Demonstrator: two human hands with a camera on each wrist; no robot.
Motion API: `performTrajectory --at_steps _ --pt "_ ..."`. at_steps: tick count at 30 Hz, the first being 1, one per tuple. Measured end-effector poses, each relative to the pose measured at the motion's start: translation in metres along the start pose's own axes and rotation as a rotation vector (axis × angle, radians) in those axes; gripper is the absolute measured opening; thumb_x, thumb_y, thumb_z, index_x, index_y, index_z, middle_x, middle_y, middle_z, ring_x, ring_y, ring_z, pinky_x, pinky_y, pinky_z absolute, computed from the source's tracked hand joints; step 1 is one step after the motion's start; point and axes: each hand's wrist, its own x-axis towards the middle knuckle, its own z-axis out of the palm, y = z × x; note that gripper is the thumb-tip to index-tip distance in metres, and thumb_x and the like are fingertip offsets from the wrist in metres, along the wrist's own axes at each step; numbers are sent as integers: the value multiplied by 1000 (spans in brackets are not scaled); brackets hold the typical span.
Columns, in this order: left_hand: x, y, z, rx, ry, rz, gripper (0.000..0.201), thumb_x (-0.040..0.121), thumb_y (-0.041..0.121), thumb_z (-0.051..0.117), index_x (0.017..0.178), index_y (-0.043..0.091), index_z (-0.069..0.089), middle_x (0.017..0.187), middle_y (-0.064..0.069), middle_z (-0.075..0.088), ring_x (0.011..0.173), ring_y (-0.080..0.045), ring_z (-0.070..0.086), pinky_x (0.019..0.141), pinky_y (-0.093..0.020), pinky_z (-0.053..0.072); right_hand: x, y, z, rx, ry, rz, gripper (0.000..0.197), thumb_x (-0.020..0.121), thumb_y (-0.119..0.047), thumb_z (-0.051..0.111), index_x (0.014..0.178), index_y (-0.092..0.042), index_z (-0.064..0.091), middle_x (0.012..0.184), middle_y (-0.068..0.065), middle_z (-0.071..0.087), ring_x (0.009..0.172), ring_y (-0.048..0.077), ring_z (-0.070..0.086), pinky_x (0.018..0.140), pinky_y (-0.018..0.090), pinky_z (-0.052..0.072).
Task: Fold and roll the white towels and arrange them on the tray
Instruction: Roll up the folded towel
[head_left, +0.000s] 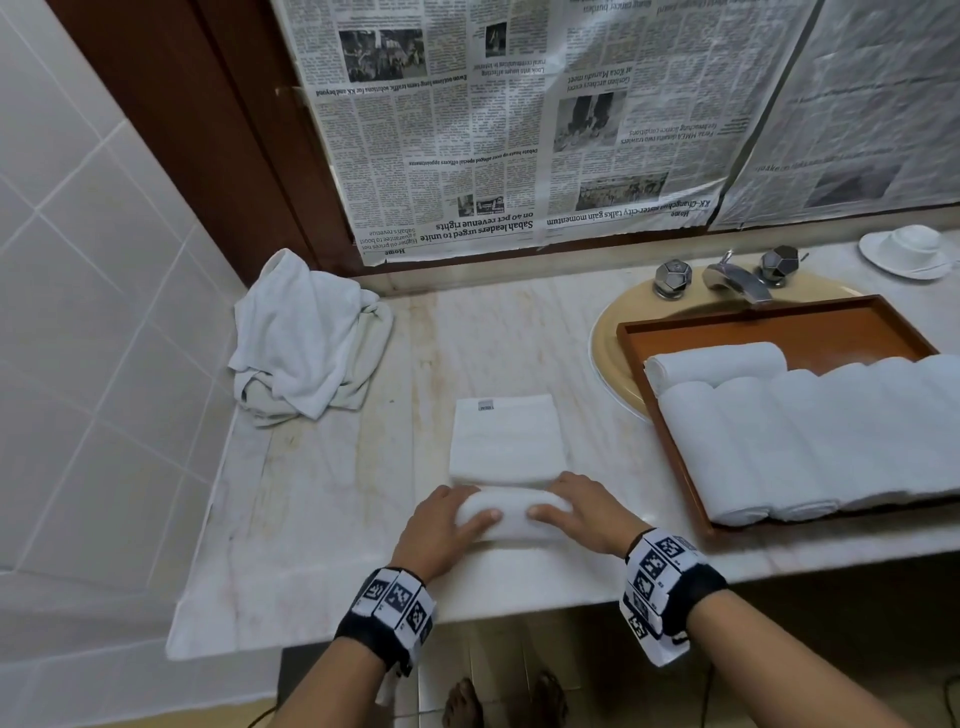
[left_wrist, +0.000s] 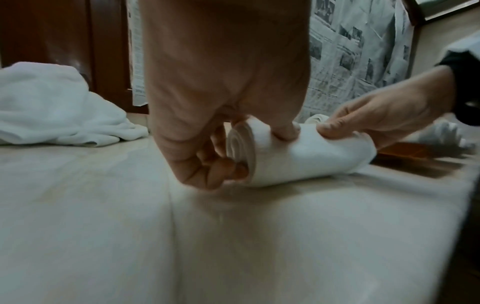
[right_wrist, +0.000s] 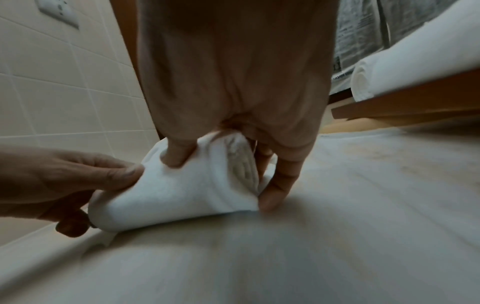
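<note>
Closest to the person, both hands are on the half-rolled towel (head_left: 511, 512), sitting near the front edge of the marble counter (head_left: 322, 519). The left hand (head_left: 441, 530) is curled round the left end of the roll, thumb pressed into the top and fingers tucked down beside the spiral end, which shows up nicely in the left wrist view. The right hand (head_left: 584, 514) is doing the mirror job on the right end, thumb on top and fingers wrapped over the far side. So both are grasping the same towel, neither one free.

The bit that matters: the roll's long axis runs left to right, straight across between the two hands, and the flat unrolled part of the towel stretches away from them toward the wall. So the coming push looks like straight forward, both hands evenly, or the roll goes cone-shaped.

Off to the right, the tray (head_left: 779, 327) sits over the sink (head_left: 608, 332), already holding a row of rolled towels (head_left: 810, 441) plus one lying crosswise behind them. The right hand is the nearer one for the drop-off.

Further back on the left, a heap of unfolded towels (head_left: 306, 338) waits by the wall.
</note>
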Motion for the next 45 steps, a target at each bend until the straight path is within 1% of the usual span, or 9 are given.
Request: performTrajectory --at_steps 4,8,13,19,26,31,36,42,45 --pt "7 1 0 -67 -3 -56 53 89 67 54 126 30 62 123 1 66 113 -17 59 92 -28 41 -2 -6 1 43 79 23 58 97 -53 49 145 -21 44 137 3 57 124 19 53 101 26 36" --pt "6 3 5 -69 10 -88 56 91 67 50 134 32 57 132 1 62 122 -20 56 102 -32 42 0 -8 -3 82 110 138 82 94 -59 49 156 -19 14 125 6 58 108 21 57 94 30 42" --pt "3 8 9 -108 2 -164 54 90 69 51 130 34 58 131 3 63 120 -19 56 95 -28 41 1 -9 5 -70 197 24 43 99 -47 49 130 -17 53 124 1 55 114 21 54 94 32 42" --pt "11 7 7 -87 12 -263 48 94 67 45 121 30 58 124 -5 63 113 -24 57 93 -34 44 -14 0 12 -130 52 -69 73 83 -60 66 142 -25 42 134 -8 41 120 13 39 101 32 40" --pt "-18 -1 8 -22 -20 55 74 69 81 58 135 48 46 133 17 37 120 -8 39 99 -36 44 -3 -1 -1 13 -32 13 54 77 -48 78 123 -24 64 117 -2 49 113 16 43 102 30 35" --pt "-14 0 -3 12 -5 24 57 73 67 72 122 40 61 116 12 57 109 -9 54 94 -32 46 -1 -11 -7 -69 -117 61 62 78 -52 75 129 -20 58 125 -1 43 123 20 39 106 35 36" --pt "4 6 -20 -166 -101 -89 38 76 61 76 101 33 73 102 13 70 97 -7 63 88 -25 51 -14 -13 2 -378 74 -52 75 85 -48 67 146 -18 35 143 1 36 130 23 34 102 34 39" --pt "-15 6 -3 7 -65 24 77 75 67 71 141 39 42 131 12 44 118 -9 47 100 -32 44 -12 -14 -19 -45 -25 65 53 81 -46 76 125 -20 60 124 0 56 116 17 49 93 23 36" --pt "-33 1 11 45 -4 93 72 74 59 70 138 48 39 127 13 45 113 -9 50 93 -30 46 -13 -17 -26 -3 -118 94 48 81 -46 76 118 -20 62 114 -5 54 106 12 48 86 22 34"
